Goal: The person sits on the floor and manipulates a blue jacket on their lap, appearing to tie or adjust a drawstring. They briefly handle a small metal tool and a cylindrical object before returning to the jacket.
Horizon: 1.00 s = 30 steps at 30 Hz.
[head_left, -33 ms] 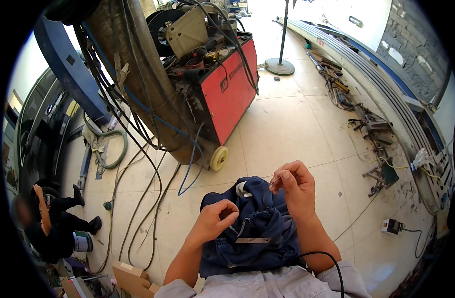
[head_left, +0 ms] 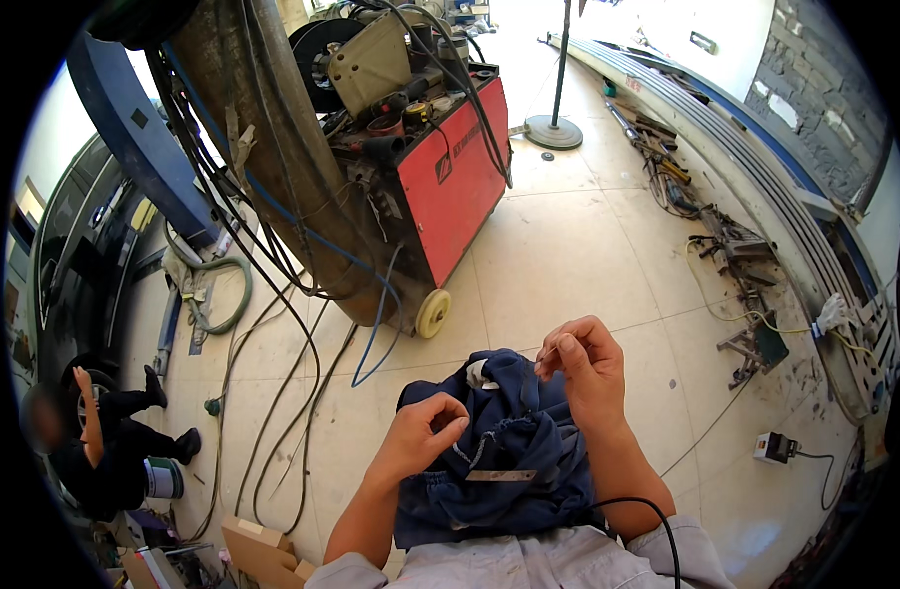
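A dark navy cloth garment [head_left: 528, 452] lies bunched across my lap, with a pale drawstring [head_left: 479, 450] and a light flat strip [head_left: 502, 476] on it. Over its left side, my left hand [head_left: 425, 430] is closed, thumb and forefinger curled together. My right hand [head_left: 587, 371] is raised at the garment's far right edge, its thumb and fingertips pinched. Anything in either pinch is too small to make out. White material [head_left: 481, 374] shows among the folds at the far side.
Ahead stands a red welding machine [head_left: 455, 177] on wheels, beside a thick brown post [head_left: 293, 167] hung with cables. Metal tools and scraps [head_left: 739, 250] line the right floor by long rails [head_left: 725, 128]. At left another person [head_left: 101, 442] sits near a dark car [head_left: 77, 265]. A cardboard box [head_left: 258, 550] lies lower left.
My hands and the garment look almost still. At the left, the seated person's raised hand has shifted slightly to the right.
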Each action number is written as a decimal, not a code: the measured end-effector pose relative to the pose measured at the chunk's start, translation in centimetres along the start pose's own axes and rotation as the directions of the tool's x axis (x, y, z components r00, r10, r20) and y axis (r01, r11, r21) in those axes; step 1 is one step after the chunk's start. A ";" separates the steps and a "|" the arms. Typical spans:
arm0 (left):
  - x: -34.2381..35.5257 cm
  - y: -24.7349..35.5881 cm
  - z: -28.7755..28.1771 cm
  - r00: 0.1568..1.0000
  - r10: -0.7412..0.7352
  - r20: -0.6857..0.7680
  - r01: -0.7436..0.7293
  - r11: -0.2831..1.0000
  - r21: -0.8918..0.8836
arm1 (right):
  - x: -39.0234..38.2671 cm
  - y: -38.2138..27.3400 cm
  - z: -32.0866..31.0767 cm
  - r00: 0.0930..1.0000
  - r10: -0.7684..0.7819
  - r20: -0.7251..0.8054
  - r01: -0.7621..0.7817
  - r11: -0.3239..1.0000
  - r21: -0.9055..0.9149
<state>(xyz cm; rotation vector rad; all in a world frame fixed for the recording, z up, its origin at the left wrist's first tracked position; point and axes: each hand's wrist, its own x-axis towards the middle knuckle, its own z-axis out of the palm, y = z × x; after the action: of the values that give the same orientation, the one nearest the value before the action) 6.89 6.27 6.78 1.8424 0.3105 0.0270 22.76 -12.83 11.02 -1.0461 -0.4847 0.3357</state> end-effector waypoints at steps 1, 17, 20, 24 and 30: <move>0.1 -0.2 -0.2 1.000 0.010 -0.026 -0.010 1.000 0.017 | 0.2 0.0 -0.1 1.000 0.003 -0.009 -0.003 1.000 0.000; 17.4 2.9 -12.0 0.895 0.255 -0.366 -0.191 0.961 0.202 | -2.7 21.1 -15.0 0.756 0.369 -0.541 -0.348 0.926 0.145; 24.7 2.6 -16.8 0.802 0.384 -0.458 -0.152 0.872 0.466 | -3.0 21.4 -14.6 0.752 0.385 -0.536 -0.328 0.923 0.204; 33.3 4.3 -19.3 0.707 0.581 -0.403 -0.007 0.576 0.817 | -3.0 20.9 -14.2 0.774 0.354 -0.525 -0.308 0.935 0.177; 40.8 3.6 -20.9 0.769 0.637 -0.053 0.010 0.070 0.998 | -3.1 20.9 -14.0 0.793 0.316 -0.520 -0.293 0.947 0.130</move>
<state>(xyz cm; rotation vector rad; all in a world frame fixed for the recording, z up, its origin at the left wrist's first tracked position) 43.26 34.15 10.55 3.2923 0.2346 0.8882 26.83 -15.00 -13.92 -1.1228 0.2043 0.3184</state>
